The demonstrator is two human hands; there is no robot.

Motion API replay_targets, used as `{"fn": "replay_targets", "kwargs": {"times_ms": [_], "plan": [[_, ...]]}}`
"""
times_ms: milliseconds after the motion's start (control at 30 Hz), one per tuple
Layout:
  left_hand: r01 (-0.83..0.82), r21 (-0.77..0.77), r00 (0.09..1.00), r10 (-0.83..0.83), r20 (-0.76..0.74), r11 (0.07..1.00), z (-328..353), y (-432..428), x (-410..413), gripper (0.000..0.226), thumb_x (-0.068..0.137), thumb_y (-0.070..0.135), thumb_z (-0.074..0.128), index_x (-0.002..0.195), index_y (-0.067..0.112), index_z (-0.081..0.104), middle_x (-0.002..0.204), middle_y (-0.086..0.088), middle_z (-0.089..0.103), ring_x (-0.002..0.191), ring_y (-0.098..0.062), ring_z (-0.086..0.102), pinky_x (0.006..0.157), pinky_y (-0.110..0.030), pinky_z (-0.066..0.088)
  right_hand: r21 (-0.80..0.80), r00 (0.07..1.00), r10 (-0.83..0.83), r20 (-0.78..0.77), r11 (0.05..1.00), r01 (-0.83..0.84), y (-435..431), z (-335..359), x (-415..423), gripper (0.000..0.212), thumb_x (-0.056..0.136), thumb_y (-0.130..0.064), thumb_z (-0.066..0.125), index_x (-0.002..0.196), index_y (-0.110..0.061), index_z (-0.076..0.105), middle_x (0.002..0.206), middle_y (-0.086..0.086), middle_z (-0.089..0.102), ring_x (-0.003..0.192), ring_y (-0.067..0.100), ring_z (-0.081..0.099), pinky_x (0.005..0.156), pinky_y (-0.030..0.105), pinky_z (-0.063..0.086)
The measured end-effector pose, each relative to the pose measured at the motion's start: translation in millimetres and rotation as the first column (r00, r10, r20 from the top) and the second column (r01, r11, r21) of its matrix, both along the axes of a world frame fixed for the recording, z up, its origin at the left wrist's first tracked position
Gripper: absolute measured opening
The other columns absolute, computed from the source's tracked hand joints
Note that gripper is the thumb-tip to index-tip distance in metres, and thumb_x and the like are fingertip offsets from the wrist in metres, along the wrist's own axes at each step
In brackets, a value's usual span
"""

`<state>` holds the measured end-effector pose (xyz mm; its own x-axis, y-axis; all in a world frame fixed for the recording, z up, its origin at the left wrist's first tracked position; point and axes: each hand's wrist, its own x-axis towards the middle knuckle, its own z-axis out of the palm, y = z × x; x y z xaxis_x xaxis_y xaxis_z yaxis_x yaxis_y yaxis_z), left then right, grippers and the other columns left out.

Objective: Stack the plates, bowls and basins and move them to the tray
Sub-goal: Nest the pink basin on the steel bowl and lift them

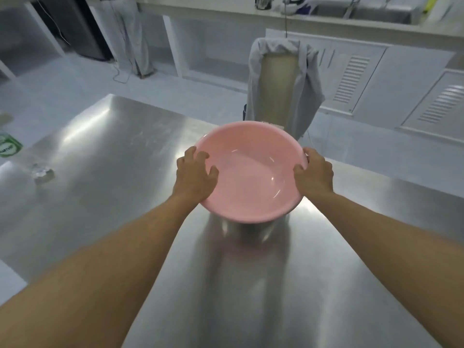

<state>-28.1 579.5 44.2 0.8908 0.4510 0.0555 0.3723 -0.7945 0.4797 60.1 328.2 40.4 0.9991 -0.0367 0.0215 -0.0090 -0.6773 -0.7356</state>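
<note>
A pink plastic basin is held above the steel table, tilted a little toward me, and it is empty inside. My left hand grips its left rim with the fingers curled over the edge. On the opposite rim my right hand holds it the same way. A blurred reflection of the basin shows on the table below. No tray, plates or bowls are in view.
A small clear object lies at the table's left side, near a green-labelled item. Beyond the far edge stands a chair draped with a grey garment. A person stands at the back counter.
</note>
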Motion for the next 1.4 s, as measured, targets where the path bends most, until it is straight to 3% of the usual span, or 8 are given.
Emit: {"fn": "replay_targets", "kwargs": {"times_ms": [100, 267, 500, 633, 867, 1133, 1400], "plan": [[0.01, -0.017, 1.0, -0.01, -0.015, 1.0, -7, -1, 7, 0.047, 0.092, 0.032, 0.056, 0.136, 0.016, 0.053, 0.154, -0.01, 0.031, 0.137, -0.037, 0.031, 0.11, -0.044, 0.031, -0.01, 1.0, -0.011, -0.013, 1.0, 0.011, -2, -12, 8, 0.041, 0.087, -0.011, 0.055, 0.127, -0.02, 0.058, 0.111, 0.015, 0.067, 0.089, 0.03, 0.051, 0.081, 0.034, 0.04], [0.012, -0.07, 0.999, -0.014, -0.04, 0.998, -21, -1, 13, 0.051, 0.09, 0.033, 0.057, 0.138, 0.016, 0.05, 0.152, -0.009, 0.03, 0.136, -0.034, 0.032, 0.105, -0.044, 0.037, -0.032, 0.998, -0.033, -0.063, 0.999, 0.031, -3, -26, 14, 0.048, 0.09, -0.013, 0.053, 0.137, -0.022, 0.053, 0.117, 0.016, 0.064, 0.108, 0.039, 0.056, 0.09, 0.041, 0.046], [0.022, -0.135, 0.992, -0.038, -0.121, 0.991, -38, -5, 23, 0.06, 0.089, 0.038, 0.058, 0.143, 0.017, 0.043, 0.154, -0.006, 0.026, 0.136, -0.033, 0.038, 0.104, -0.044, 0.041, -0.067, 0.994, -0.042, -0.103, 0.997, 0.035, -7, -42, 19, 0.043, 0.091, -0.011, 0.052, 0.133, -0.018, 0.053, 0.113, 0.015, 0.065, 0.099, 0.036, 0.057, 0.082, 0.037, 0.046], [0.022, -0.147, 0.989, -0.044, -0.144, 0.989, -45, -8, 25, 0.06, 0.089, 0.036, 0.059, 0.143, 0.015, 0.044, 0.154, -0.007, 0.026, 0.132, -0.034, 0.043, 0.105, -0.044, 0.042, -0.119, 0.992, -0.001, -0.127, 0.993, -0.014, -7, -47, 22, 0.05, 0.09, -0.008, 0.054, 0.139, -0.014, 0.048, 0.119, 0.016, 0.063, 0.109, 0.039, 0.058, 0.09, 0.043, 0.047], [-0.056, -0.208, 0.995, 0.037, -0.096, 0.977, -45, -5, 29, 0.057, 0.083, 0.032, 0.064, 0.136, 0.017, 0.052, 0.145, -0.007, 0.035, 0.127, -0.032, 0.047, 0.099, -0.038, 0.044, -0.167, 0.99, 0.014, -0.144, 0.985, -0.038, -9, -56, 25, 0.057, 0.09, -0.003, 0.05, 0.145, -0.016, 0.04, 0.123, 0.02, 0.053, 0.11, 0.04, 0.055, 0.079, 0.034, 0.038], [-0.099, -0.236, 0.989, 0.069, -0.134, 0.967, -38, -22, 16, 0.06, 0.081, 0.037, 0.066, 0.137, 0.02, 0.052, 0.146, -0.009, 0.037, 0.127, -0.03, 0.05, 0.097, -0.037, 0.044, -0.165, 0.99, 0.008, -0.138, 0.986, -0.031, -31, -52, 2, 0.057, 0.091, -0.003, 0.049, 0.146, -0.017, 0.04, 0.124, 0.019, 0.051, 0.11, 0.038, 0.054, 0.081, 0.034, 0.038], [0.048, -0.203, 0.988, -0.076, -0.133, 0.978, -15, -79, -1, 0.063, 0.081, 0.039, 0.064, 0.139, 0.019, 0.051, 0.137, -0.007, 0.051, 0.126, -0.028, 0.051, 0.1, -0.037, 0.041, -0.155, 0.987, -0.105, -0.119, 0.984, 0.086, -94, -29, -43, 0.052, 0.09, -0.003, 0.048, 0.14, -0.017, 0.046, 0.119, 0.019, 0.053, 0.09, 0.029, 0.044, 0.077, 0.035, 0.04]]}}
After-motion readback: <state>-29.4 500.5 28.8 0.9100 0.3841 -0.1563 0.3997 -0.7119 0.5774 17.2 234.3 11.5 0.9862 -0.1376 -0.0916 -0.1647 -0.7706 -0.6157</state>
